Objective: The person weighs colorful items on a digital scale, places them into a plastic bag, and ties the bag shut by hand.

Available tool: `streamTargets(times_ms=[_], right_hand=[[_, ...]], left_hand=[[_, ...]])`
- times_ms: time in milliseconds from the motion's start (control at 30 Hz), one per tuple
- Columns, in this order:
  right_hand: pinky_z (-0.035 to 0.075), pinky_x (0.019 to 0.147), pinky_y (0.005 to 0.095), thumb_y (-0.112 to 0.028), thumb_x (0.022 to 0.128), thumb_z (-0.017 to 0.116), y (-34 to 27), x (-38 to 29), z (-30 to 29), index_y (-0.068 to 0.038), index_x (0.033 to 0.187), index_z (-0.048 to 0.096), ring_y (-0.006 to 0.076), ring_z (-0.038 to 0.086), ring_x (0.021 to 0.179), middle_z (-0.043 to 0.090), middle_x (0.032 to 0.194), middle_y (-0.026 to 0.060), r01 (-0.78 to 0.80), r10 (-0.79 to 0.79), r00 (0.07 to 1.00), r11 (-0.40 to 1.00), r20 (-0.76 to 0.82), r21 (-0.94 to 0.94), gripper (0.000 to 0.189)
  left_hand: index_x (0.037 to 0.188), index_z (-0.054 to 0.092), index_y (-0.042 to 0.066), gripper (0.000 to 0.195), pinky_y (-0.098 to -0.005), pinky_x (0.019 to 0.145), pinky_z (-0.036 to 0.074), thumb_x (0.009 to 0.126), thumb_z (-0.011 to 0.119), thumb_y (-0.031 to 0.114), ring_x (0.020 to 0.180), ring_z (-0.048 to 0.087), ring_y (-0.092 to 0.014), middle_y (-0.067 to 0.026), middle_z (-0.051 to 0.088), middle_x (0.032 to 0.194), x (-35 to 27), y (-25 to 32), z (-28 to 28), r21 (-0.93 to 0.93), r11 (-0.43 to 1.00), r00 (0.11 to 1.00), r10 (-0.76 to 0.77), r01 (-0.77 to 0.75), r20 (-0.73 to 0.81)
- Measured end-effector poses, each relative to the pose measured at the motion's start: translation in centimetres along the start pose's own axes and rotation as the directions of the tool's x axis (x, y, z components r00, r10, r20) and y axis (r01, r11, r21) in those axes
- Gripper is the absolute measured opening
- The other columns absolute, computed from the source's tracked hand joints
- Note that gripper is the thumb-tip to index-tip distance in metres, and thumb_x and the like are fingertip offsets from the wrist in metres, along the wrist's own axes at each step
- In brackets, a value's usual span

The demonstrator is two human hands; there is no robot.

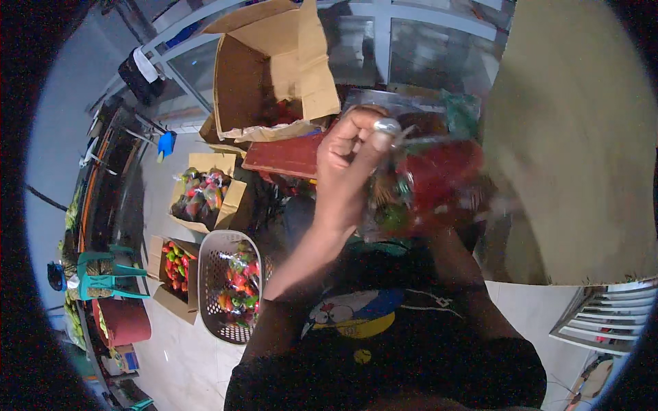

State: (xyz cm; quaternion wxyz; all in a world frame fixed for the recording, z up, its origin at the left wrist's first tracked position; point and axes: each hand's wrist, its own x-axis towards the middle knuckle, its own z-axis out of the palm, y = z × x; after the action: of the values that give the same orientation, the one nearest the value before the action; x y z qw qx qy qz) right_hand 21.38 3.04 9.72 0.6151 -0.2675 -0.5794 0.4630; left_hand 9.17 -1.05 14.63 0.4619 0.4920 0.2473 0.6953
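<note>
My left hand [349, 149] is raised in front of me, its fingers closed around a small shiny rounded thing [386, 125] at the fingertips; a thin clear strip seems to stick out beside it. Blurred by motion, my right hand [447, 216] is low on the right, near a red thing [442, 174] and clear plastic; what it holds cannot be made out. Something round and green [390, 216] lies between my forearms. Beyond my hands lie clear and green plastic bags [462, 110]. A red board [282, 154] is left of my left hand.
A large open cardboard box [241, 87] stands at the back. On the left are a smaller box [234, 205] of bagged peppers, another box [175, 303] of peppers and a plastic basket [205, 287] with bagged peppers. A tall tan panel [576, 154] rises on the right.
</note>
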Motion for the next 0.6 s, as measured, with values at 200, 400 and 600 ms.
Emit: streamTargets(times_ms=[200,400,600], right_hand=[[0.046,0.075,0.0340,-0.013,0.091,0.054,-0.5,1.1,-0.9,-0.003,0.098,0.062,0.0246,0.060,0.087,0.063,0.094,0.0137,0.002,-0.001,0.996,1.000,0.090,-0.001,0.015],[0.046,0.077,0.0330,-0.014,0.091,0.054,-1.2,0.5,-0.6,-0.002,0.097,0.063,0.0229,0.060,0.088,0.063,0.094,0.0124,-0.011,0.010,0.993,1.000,0.119,0.006,0.015],[0.046,0.079,0.0320,-0.014,0.091,0.055,-1.0,1.2,-1.8,-0.002,0.097,0.063,0.0212,0.059,0.089,0.063,0.094,0.0112,0.093,-0.081,0.976,0.994,0.201,-0.054,0.016]], left_hand=[[0.091,0.060,0.006,0.006,-0.0210,0.074,0.039,0.088,0.063,0.011,0.081,0.050,-0.005,0.0023,0.058,0.089,-0.7,-1.0,-1.9,-0.138,0.984,0.993,-0.114,0.114,0.005],[0.093,0.061,0.005,0.009,-0.0219,0.076,0.040,0.089,0.063,0.012,0.083,0.053,-0.006,0.0006,0.062,0.090,-1.2,-0.2,-2.2,-0.258,0.945,0.979,-0.199,0.203,0.040],[0.095,0.062,0.005,0.011,-0.0217,0.077,0.040,0.089,0.062,0.014,0.082,0.053,-0.006,0.0009,0.062,0.087,-1.4,-0.5,-3.0,-0.078,0.972,0.975,-0.217,0.220,0.044]])
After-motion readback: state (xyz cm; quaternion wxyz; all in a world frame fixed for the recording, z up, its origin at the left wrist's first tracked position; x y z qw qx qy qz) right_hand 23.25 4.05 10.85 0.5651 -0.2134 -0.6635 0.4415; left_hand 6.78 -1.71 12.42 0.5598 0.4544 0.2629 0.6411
